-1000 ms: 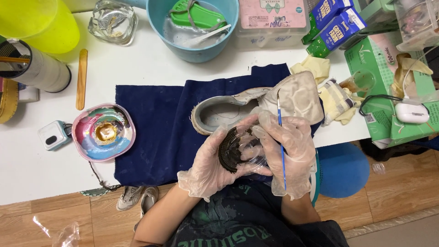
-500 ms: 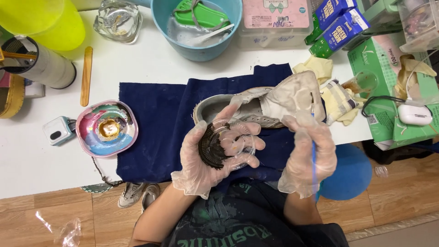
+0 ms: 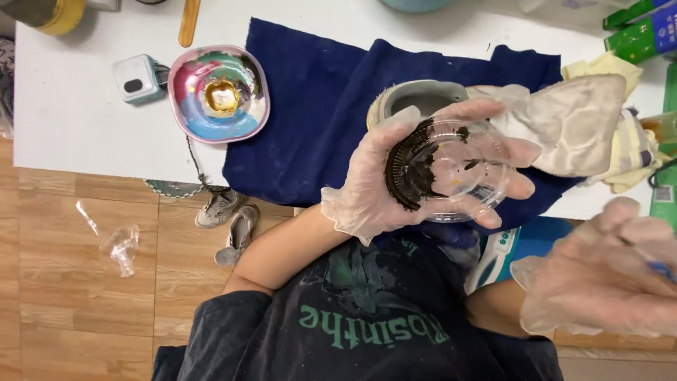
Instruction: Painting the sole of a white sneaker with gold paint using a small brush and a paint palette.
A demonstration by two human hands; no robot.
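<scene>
- Cupping a clear plastic cup (image 3: 451, 169) from below, the left hand (image 3: 395, 183) in a thin see-through glove is holding it above the edge of the table (image 3: 77, 120).
- Curling around the cup's far side, the left fingers (image 3: 518, 152) are lying spread along its wall, with the thumb pressing on the near rim; the hand is clamped on the cup.
- Clinging to the cup's left inner wall and ridged rim is a dark brown smear, with a few specks showing across the bottom.
- Hanging low at the right edge of the view, well apart from the cup, the gloved right hand (image 3: 606, 275) is blurred; its fingers are curled together around a thin blue stick (image 3: 663, 269), most of it hidden.
- Lying just behind the cup on a dark blue cloth (image 3: 317, 120) is a grey shoe (image 3: 416, 95), its front wrapped in a pale plastic bag (image 3: 571, 123); the left fingers are covering part of it.
- Sitting to the left on the table are a pink dish (image 3: 218, 92) streaked with paint colours, a small grey box (image 3: 137, 79) beside it, and a wooden stick (image 3: 188, 21) farther back.
- Lying on the wooden floor (image 3: 84, 303) below the table are a pair of shoes (image 3: 229, 219) and a crumpled bit of clear plastic (image 3: 120, 247).
</scene>
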